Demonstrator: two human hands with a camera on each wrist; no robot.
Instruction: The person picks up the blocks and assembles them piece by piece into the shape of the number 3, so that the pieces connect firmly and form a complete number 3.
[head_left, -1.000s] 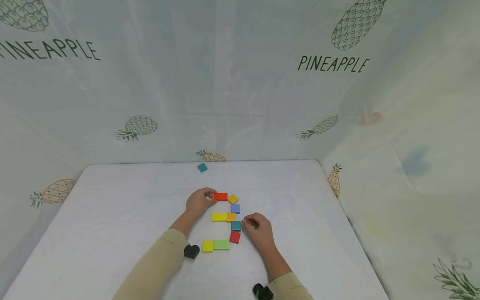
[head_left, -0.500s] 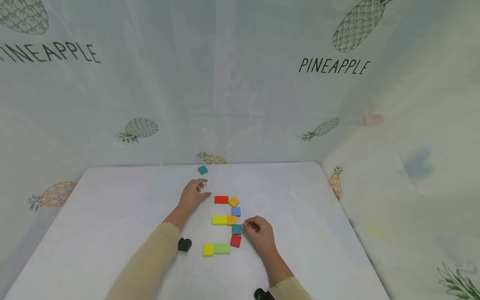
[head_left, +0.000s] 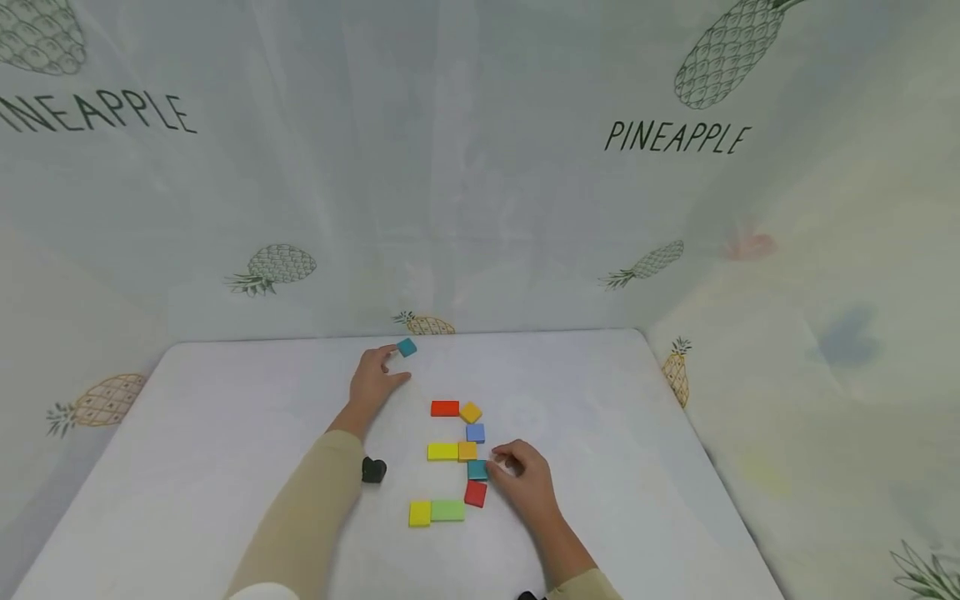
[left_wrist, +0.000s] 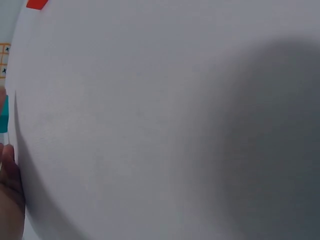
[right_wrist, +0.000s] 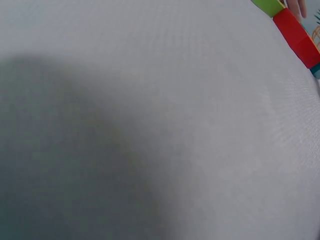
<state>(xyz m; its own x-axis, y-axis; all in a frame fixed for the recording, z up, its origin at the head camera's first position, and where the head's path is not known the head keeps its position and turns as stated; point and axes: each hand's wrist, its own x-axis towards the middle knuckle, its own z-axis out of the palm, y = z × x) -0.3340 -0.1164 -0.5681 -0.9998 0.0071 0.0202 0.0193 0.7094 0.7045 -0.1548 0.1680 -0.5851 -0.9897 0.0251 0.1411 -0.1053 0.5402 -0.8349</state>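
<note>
At the back of the table a loose teal block (head_left: 407, 347) lies turned at an angle. My left hand (head_left: 371, 379) reaches to it, index fingertip at its left side and thumb spread apart below. In the left wrist view only a sliver of the teal block (left_wrist: 4, 117) shows by the fingers. Loosely curled, my right hand (head_left: 528, 479) rests beside another teal block (head_left: 477, 470) in the row, thumb tip at its right edge; whether it touches is unclear. Below that block sits a red block (head_left: 476, 493), also seen in the right wrist view (right_wrist: 296, 37).
The other blocks lie flat: a long red block (head_left: 445, 408), a tilted yellow-orange one (head_left: 470, 412), a blue one (head_left: 476, 433), a long yellow one (head_left: 442, 452), an orange one (head_left: 467, 451), a yellow one (head_left: 420, 513) and a light green one (head_left: 447, 511). A patterned curtain (head_left: 480, 208) hangs behind the table.
My left hand has let go of the long red block's left end and moved back and left to the loose teal block. The right hand has stayed nearly in place.
</note>
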